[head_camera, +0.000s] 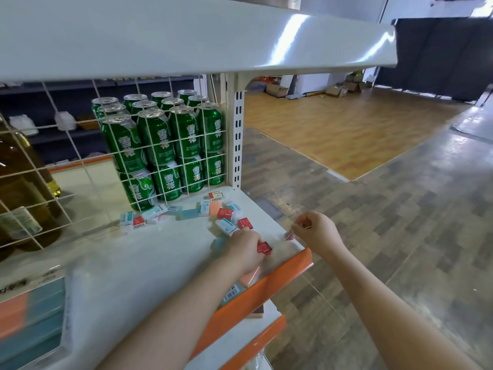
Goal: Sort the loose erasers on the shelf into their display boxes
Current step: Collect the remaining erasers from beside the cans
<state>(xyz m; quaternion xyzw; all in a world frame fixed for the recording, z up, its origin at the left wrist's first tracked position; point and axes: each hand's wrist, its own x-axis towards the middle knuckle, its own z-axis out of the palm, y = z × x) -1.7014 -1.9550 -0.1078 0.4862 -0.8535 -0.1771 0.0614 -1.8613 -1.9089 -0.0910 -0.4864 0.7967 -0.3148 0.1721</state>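
Several loose erasers (pixel 225 213) in red, teal and white sleeves lie scattered on the white shelf (pixel 149 252). My left hand (pixel 244 249) sits near the shelf's front right and grips a red-sleeved eraser (pixel 264 248). My right hand (pixel 316 232) hovers at the shelf's right corner, its fingers curled around a small eraser (pixel 289 235) with a barcode label. A pink eraser (pixel 249 279) and a barcoded one (pixel 232 291) lie under my left wrist by the orange edge strip. A display box (pixel 34 313) with orange and teal rows stands at the lower left, blurred.
Stacked green cans (pixel 165 145) stand behind a white wire grid (pixel 80 161) at the back. A large amber bottle (pixel 24 193) is on the left. Another shelf (pixel 186 36) hangs overhead. The orange edge strip (pixel 280 276) borders the front. Open floor lies to the right.
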